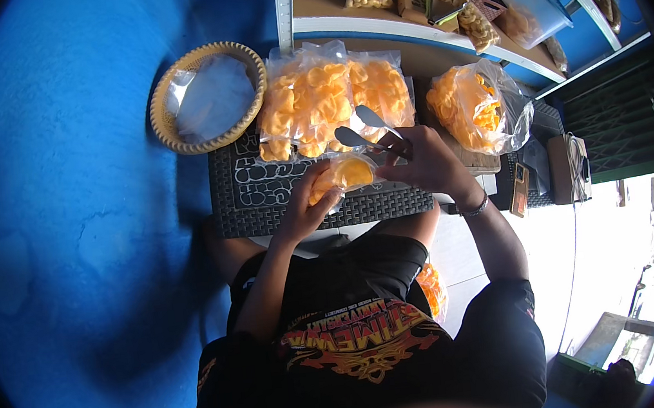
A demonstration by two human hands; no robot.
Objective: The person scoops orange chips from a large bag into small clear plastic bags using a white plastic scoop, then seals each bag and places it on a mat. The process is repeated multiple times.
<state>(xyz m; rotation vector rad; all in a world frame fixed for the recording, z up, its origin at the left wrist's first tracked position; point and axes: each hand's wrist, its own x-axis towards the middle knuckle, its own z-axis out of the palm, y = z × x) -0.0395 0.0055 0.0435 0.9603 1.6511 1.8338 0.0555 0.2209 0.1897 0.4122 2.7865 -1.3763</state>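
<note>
My left hand (310, 201) grips a small clear plastic bag (346, 174) that has orange crackers in it, its mouth turned to the right. Metal tongs (362, 130) are in my right hand (426, 162), their two spoon-shaped ends pointing up and left with nothing between them. The fingers of that hand are close to the bag's mouth; whether they touch it I cannot tell. Just beyond both hands, several filled cracker bags (323, 98) stand packed together on the dark woven-pattern table (328, 213). A large open plastic bag of orange crackers (465, 108) stands to the right.
A wicker basket (260, 92) holding clear plastic bags (213, 100) is at the table's left, near the blue wall (64, 170). Shelves (369, 26) with bagged snacks overhang the far side. A phone (519, 190) and a cardboard box with a cable (563, 169) lie at right.
</note>
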